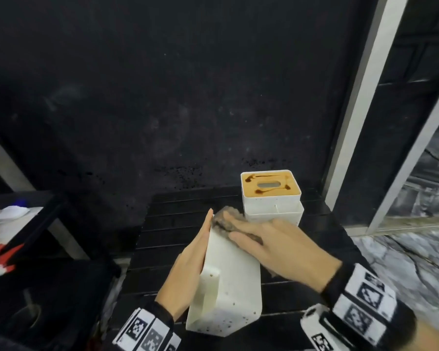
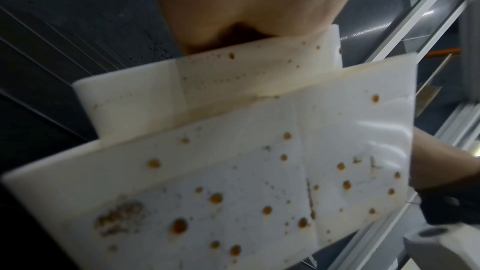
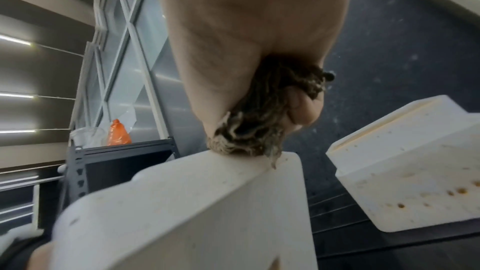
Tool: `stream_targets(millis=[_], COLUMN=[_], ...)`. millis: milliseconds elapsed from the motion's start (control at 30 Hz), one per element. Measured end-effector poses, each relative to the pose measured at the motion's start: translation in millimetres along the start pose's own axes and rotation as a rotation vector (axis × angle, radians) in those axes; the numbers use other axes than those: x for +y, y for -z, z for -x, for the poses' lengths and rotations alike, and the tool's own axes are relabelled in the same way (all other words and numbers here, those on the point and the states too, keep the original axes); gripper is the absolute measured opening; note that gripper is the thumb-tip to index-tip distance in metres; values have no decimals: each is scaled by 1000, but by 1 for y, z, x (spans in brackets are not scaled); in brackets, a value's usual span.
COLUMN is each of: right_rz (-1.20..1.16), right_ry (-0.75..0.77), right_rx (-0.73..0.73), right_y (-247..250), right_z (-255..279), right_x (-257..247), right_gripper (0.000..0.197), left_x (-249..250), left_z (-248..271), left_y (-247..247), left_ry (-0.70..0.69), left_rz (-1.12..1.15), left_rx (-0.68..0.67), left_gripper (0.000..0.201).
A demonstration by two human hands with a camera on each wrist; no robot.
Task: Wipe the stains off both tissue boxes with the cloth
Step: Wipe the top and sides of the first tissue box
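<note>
A white tissue box (image 1: 228, 282) is tilted up off the black slatted table (image 1: 175, 224). Its underside (image 2: 259, 171) carries several orange-brown spots. My left hand (image 1: 192, 257) lies flat along the box's left side, fingers straight, steadying it. My right hand (image 1: 276, 247) presses a crumpled brown-grey cloth (image 1: 223, 220) onto the box's upper far end. In the right wrist view the cloth (image 3: 254, 130) is bunched under the palm with a finger curled round it. The second tissue box (image 1: 270, 184) stands behind, its orange lid marked with dark streaks and its white side (image 3: 415, 171) spotted.
A black wall rises close behind the table. A low shelf with white and red items (image 1: 10, 214) sits at the left, with a dark bin below it. A white frame post (image 1: 357, 97) and marble floor (image 1: 403, 262) are at the right.
</note>
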State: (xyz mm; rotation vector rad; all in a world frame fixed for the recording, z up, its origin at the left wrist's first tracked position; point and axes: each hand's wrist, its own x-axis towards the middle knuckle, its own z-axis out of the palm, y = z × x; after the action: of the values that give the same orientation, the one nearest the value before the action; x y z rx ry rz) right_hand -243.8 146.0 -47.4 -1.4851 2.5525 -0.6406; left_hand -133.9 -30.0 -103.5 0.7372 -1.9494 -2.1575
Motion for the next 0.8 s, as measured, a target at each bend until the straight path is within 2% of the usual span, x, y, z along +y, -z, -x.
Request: stream_targets(millis=[100,133,267,400,500,600,700,800], right_rz=[19,34,130,36,-36,99,168,105], right_ry=[101,114,57,-14,109,156,51,32], right_rx=[-60,-83,-6,62,-41,-108,10,66], right_y=[-1,-1,-1,-11,-19,-13,-8,-14], right_z=[27,36,38,31,60,76,56,46], right_x=[-12,-12,13,18,5,17,35,28], right_gripper=[50,49,46,52,50,49,49,52], left_x=[-3,-1,8,10,14,14,13,15], left_z=[2,3,4,8,6,4,7,7], left_y=[7,8,-3,-9,-7,-5,-8,-10], left_ry=[-74,-51,24,25,45,104,86,112], left_rz=[-126,-105,-4,38,14,18,35,30], left_rx=[-52,-61,3,32,21,63,36,66], left_gripper=[66,66,46,58,63,68,63,63])
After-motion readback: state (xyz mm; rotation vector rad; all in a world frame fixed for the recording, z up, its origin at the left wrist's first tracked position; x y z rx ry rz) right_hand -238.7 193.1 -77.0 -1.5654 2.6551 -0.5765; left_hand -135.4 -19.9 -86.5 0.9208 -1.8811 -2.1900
